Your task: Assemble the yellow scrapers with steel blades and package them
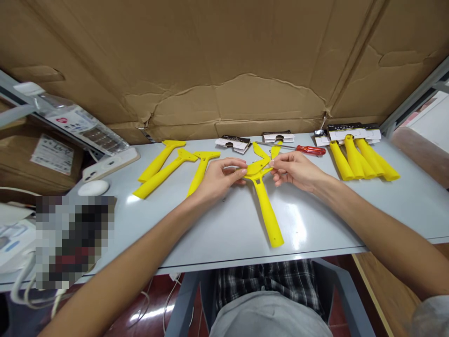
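Note:
A yellow scraper handle lies on the table in front of me, its wide head pointing away. My left hand pinches a yellow plate at the left end of that head. At the head's right end, my right hand has thumb and forefinger pressed together. Whatever is between those fingertips is too small to make out. Just beyond the head lie two loose yellow pieces, one at the left and another behind my right fingers. A red-handled screwdriver rests behind my right hand.
Several yellow scrapers with black-and-white cards sit at the right. Folded cards lie along the back by a cardboard wall. More yellow handles are at the left, near a phone, a white case and a plastic bottle.

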{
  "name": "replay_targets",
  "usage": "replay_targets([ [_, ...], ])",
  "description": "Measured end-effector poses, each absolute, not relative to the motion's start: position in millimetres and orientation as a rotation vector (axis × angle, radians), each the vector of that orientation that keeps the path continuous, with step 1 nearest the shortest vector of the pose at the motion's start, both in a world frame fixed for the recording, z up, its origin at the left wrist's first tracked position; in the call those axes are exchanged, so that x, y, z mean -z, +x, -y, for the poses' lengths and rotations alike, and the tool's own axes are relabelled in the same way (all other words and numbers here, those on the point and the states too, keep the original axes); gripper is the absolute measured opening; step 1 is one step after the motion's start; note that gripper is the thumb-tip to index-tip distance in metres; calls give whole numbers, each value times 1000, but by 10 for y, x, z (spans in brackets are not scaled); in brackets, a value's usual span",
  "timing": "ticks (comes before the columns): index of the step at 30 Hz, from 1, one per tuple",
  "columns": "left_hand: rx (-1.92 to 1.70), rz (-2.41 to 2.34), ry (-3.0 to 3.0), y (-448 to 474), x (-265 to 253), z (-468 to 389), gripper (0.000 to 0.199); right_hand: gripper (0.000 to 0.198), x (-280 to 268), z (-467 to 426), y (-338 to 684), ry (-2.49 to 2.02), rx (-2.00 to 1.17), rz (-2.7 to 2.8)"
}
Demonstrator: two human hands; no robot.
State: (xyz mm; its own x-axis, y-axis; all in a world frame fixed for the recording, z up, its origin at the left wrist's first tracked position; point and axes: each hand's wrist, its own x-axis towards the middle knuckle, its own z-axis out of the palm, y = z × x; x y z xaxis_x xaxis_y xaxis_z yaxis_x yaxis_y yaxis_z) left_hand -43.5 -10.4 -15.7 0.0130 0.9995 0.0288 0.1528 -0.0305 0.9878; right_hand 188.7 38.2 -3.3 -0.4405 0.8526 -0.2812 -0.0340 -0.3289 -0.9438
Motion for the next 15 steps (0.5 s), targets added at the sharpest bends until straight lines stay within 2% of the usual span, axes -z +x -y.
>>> replay_targets([
  [7,-1034,-1359,1639,-513,114,74,30,10,53,-388,1896,-1090,-1836,1294],
  [15,-975,-1150,1219,-549,169,66,43,7,19,-370,1882,-1092,-1873,1262],
])
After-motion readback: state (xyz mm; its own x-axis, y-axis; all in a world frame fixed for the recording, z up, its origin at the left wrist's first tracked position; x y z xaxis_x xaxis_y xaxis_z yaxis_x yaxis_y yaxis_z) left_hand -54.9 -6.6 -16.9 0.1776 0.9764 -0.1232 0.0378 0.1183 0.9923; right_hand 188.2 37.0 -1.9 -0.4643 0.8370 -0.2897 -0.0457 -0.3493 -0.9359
